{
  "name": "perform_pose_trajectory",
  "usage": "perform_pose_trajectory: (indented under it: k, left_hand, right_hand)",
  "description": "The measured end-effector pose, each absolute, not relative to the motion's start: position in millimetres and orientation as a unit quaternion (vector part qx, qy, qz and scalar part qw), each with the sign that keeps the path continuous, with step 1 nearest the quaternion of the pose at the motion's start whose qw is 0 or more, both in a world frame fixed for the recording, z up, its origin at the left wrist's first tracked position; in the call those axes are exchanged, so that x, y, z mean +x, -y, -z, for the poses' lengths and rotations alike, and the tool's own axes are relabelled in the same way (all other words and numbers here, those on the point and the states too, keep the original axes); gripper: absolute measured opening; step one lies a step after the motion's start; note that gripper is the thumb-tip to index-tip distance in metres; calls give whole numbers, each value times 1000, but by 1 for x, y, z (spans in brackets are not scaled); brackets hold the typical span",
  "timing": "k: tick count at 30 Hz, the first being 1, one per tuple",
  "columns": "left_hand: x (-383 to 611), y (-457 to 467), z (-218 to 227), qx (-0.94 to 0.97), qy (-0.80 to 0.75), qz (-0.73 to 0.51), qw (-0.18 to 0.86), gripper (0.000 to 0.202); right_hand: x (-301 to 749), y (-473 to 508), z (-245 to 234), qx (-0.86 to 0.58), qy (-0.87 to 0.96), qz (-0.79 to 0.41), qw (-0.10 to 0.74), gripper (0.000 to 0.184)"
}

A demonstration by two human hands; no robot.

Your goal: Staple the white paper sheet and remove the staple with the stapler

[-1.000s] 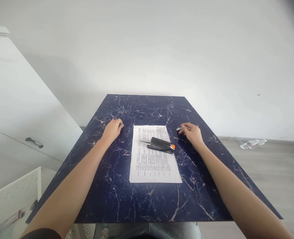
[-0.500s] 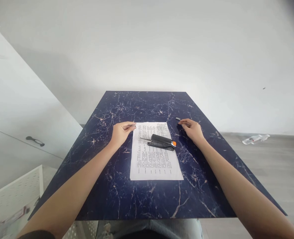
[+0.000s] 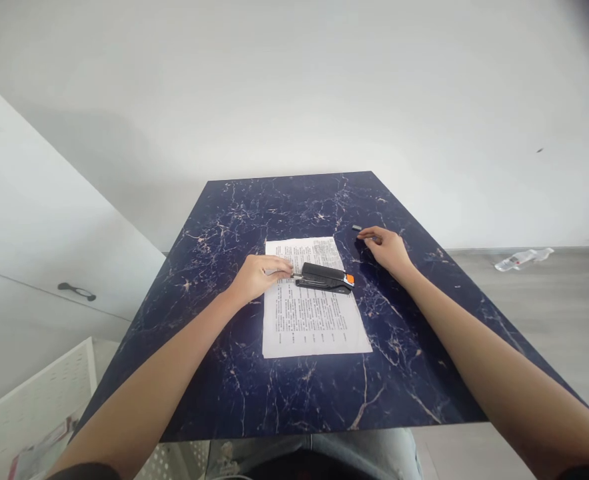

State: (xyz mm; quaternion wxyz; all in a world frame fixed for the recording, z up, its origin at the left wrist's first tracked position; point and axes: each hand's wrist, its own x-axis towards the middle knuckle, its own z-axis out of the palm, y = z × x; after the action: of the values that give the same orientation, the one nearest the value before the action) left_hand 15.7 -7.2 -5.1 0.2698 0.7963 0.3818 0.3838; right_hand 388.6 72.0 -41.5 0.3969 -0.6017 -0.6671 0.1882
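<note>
A black stapler [image 3: 327, 275] with an orange end lies across a stack of printed paper [image 3: 314, 343]. A thin metal rod [image 3: 297, 276] sticks out of its left end. My left hand [image 3: 264, 275] is closed in a pinch at that rod, its fingertips hiding the rod's tip. What is pinched there is too small to make out. Over at the right, my right hand [image 3: 387, 250] rests on the table with bent, slightly parted fingers and nothing visible in them. A small grey strip, like staples [image 3: 357, 227], lies just beyond those fingertips.
The dark blue marbled table [image 3: 274, 207] stands by a white wall. At the left are a white cabinet [image 3: 24, 220] with a dark handle and a perforated white rack [image 3: 39, 387]. Clear plastic packaging [image 3: 523, 259] lies on the floor at right.
My left hand has moved right and nearer, from the paper's left edge to the stapler's rod. My right hand stays beside the grey strip. The view has tilted slightly.
</note>
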Motion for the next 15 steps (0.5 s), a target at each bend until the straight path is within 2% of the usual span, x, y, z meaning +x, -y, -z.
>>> perform_pose_trajectory:
  k: [10, 15]
  left_hand:
    - [20, 3, 12, 756, -428, -356, 344, 13]
    - [22, 4, 12, 761, -420, -349, 349, 11]
  right_hand:
    - [387, -73, 38, -606, 664, -190, 395, 28]
    - [387, -73, 37, -610, 668, -177, 387, 26]
